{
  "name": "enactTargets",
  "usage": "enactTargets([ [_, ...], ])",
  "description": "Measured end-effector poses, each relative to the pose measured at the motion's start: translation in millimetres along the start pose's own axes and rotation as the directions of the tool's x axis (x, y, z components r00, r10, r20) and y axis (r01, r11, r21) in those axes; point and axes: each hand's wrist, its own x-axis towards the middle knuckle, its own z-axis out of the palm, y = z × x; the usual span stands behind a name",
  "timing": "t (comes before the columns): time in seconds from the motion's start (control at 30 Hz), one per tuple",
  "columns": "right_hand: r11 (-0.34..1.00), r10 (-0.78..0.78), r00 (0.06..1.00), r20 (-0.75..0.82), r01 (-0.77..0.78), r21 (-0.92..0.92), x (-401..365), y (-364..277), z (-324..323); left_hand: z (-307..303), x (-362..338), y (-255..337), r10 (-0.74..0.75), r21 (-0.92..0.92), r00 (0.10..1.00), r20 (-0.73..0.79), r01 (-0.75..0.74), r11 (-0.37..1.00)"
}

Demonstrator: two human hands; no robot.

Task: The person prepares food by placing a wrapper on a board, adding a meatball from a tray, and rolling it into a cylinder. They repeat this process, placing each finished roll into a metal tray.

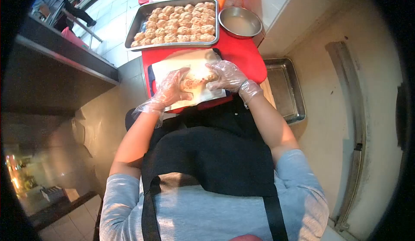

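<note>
one breaded lump (194, 82) lies on the white sheet (170, 68) over the red board (246, 55), cupped between two gloved hands. the left hand (173, 90) curls against its left side and the right hand (227, 77) arches over its right, fingers bent onto it. shaping looks to be the step in hand. the next move would call for a gentle lift toward the filled tray (133, 31) just beyond.

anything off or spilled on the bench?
Nothing spilled or damaged. One oddity: the white sheet lies skewed on the red board. The left hand and right hand, both gloved, hold a breaded piece over it. The tray of pieces looks orderly.
</note>
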Motion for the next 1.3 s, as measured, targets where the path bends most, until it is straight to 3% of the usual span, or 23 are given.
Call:
enactTargets([
  [0.07, 0.995, -0.048, 0.999, -0.014, 0.047, -0.089, 3, -13, 10, 6, -11, -13, -0.037, -0.088, 0.999, -0.029, 0.035, 0.995],
  [0.17, 0.998, -0.059, 0.992, 0.113, 0.058, 0.013, 18, -11, 38, 25, -19, -36, 0.004, -0.132, 0.994, -0.108, -0.018, 0.991],
  [0.23, 0.995, -0.100, 0.994, 0.035, 0.101, -0.015, 21, -24, 33, 17, -17, -36, 0.029, -0.113, 0.993, -0.113, -0.042, 0.993],
  [0.3, 0.992, -0.094, 0.995, 0.019, 0.095, -0.086, 24, -35, 24, 17, -18, -33, 0.118, -0.091, 0.970, -0.212, -0.140, 0.986],
  [0.37, 0.978, -0.169, 0.971, -0.167, 0.144, -0.150, 29, -40, 42, 17, -17, -33, 0.216, -0.004, 0.927, -0.307, -0.229, 0.973],
  [0.43, 0.997, -0.012, 0.996, 0.085, 0.018, -0.074, 36, -48, 45, 15, -21, -37, 0.062, -0.113, 0.985, -0.160, -0.081, 0.990],
  [0.5, 0.991, 0.038, 0.991, 0.130, -0.020, -0.131, 41, -51, 44, 13, -24, -40, -0.084, -0.201, 0.996, -0.001, 0.082, 0.976],
  [0.57, 0.980, 0.092, 0.982, 0.167, -0.060, -0.189, 44, -55, 42, 16, -28, -46, 0.002, -0.129, 0.984, -0.177, -0.025, 0.991],
  [0.63, 0.995, -0.046, 0.996, 0.073, 0.052, -0.080, 46, -65, 32, 1, -32, -31, 0.035, -0.066, 0.954, -0.299, -0.057, 0.996],
  [0.7, 0.990, -0.140, 0.989, -0.036, 0.141, 0.024, 48, -66, 44, 5, -35, -41, -0.038, -0.126, 0.979, -0.200, 0.013, 0.992],
  [0.77, 0.992, -0.120, 0.992, -0.035, 0.118, -0.043, 48, -58, 64, 13, -38, -60, -0.050, -0.146, 0.993, -0.108, 0.034, 0.989],
  [0.83, 0.993, -0.119, 0.993, -0.024, 0.119, -0.023, 48, -62, 63, 14, -39, -64, -0.111, -0.439, 0.984, -0.137, 0.040, 0.898],
  [0.87, 0.988, -0.138, 0.990, 0.007, 0.138, -0.068, 47, -60, 59, 14, -39, -65, -0.088, -0.440, 0.978, -0.189, -0.004, 0.898],
  [0.97, 0.964, -0.262, 0.906, -0.333, 0.258, -0.060, 52, -75, 52, -1, -44, -57, -0.007, -0.261, 0.960, -0.281, -0.069, 0.963],
  [1.0, 0.963, -0.263, 0.918, -0.298, 0.270, -0.017, 52, -84, 49, -4, -48, -58, 0.021, -0.169, 0.956, -0.293, -0.074, 0.983],
  [1.07, 0.984, -0.170, 0.981, -0.092, 0.164, -0.064, 53, -85, 64, 8, -48, -74, 0.030, -0.117, 0.988, -0.150, -0.047, 0.992],
  [1.13, 0.995, -0.046, 0.985, 0.169, 0.060, -0.081, 62, -82, 66, 11, -47, -87, -0.001, -0.134, 0.998, -0.067, -0.008, 0.991],
  [1.17, 0.997, -0.048, 0.990, 0.133, 0.056, -0.055, 63, -78, 62, 11, -46, -94, -0.033, -0.177, 0.998, -0.054, 0.023, 0.984],
  [1.27, 0.995, -0.001, 1.000, 0.015, 0.000, 0.095, 53, -74, 38, -20, -56, -71, 0.031, -0.138, 0.974, -0.225, -0.064, 0.988],
  [1.3, 0.998, 0.013, 0.997, 0.075, -0.017, 0.061, 55, -76, 37, -20, -57, -71, 0.010, -0.155, 0.976, -0.218, -0.045, 0.987],
])
